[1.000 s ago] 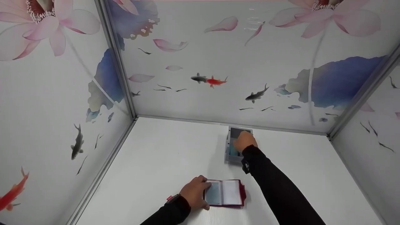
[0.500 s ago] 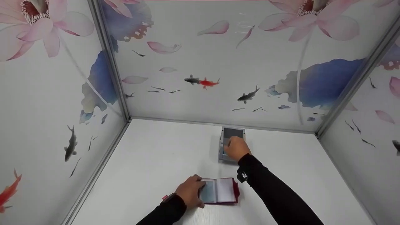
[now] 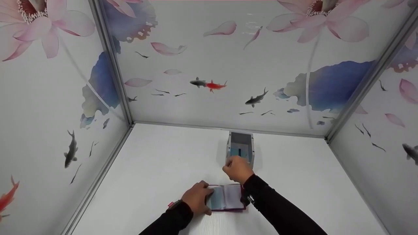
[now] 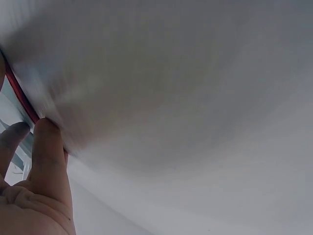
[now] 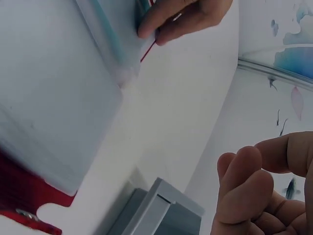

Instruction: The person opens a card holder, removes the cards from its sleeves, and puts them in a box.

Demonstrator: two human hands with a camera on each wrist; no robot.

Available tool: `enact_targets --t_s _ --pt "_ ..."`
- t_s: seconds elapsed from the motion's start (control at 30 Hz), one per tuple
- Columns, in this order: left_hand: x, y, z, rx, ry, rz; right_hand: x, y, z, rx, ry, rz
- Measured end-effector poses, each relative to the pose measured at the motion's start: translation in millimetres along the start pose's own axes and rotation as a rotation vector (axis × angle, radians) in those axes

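Observation:
A red-covered card holder (image 3: 232, 197) with clear sleeves lies spread out on the white table. In its left sleeve sits a light-blue card (image 3: 217, 198); the right sleeve looks whitish. My left hand (image 3: 196, 197) grips the left edge, thumb and fingers on the cover and page. Just beyond the holder, in front of a grey box (image 3: 241, 137), my right hand (image 3: 240, 169) hovers with curled fingers. The right wrist view shows the thumb meeting the curled fingertips (image 5: 244, 161), and no object is visible between them. Inside the box lies a blue card-like piece (image 3: 234, 152) with a dark strip.
Behind the box rises a white wall panel (image 3: 183, 111) printed with fish and flowers. More printed panels stand at left and right, joined by grey metal strips (image 3: 111, 62). The white table (image 3: 169, 156) extends around the holder and box.
My right hand has come out of the grey box and moved back toward the card holder. The left hand keeps its grip on the holder. The head view has shifted slightly.

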State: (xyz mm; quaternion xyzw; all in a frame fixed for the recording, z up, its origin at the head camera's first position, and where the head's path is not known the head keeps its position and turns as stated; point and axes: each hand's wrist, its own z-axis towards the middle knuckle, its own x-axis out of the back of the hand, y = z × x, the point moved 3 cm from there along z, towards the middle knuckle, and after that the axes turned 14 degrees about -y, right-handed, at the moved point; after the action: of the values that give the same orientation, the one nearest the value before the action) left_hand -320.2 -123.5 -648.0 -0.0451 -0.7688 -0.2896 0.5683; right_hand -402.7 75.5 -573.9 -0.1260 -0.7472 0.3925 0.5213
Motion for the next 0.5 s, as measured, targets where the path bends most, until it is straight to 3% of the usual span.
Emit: enact_targets --t_s 0.07,0.1,0.27,0.33,0.5 --pt "-1.0 -1.3 -0.2 -0.007 0.005 0.000 -8 1 -2.6 0.004 -0.021 0.003" --pt "-9.3 -9.7 4.7 -0.028 0.027 0.014 -12 1 -3.9 0.003 -0.034 0.002" --pt "-10.1 -10.0 4.8 -0.031 0.031 0.016 -29 4 -13.1 0.028 -0.095 -0.032" --pt "-1.3 -1.5 0.0 -0.010 0.011 -0.005 -35 4 -17.7 0.047 -0.127 -0.051" --pt "1.5 0.7 -1.8 -0.009 0.008 -0.002 -49 6 -27.6 0.072 -0.190 -0.143"
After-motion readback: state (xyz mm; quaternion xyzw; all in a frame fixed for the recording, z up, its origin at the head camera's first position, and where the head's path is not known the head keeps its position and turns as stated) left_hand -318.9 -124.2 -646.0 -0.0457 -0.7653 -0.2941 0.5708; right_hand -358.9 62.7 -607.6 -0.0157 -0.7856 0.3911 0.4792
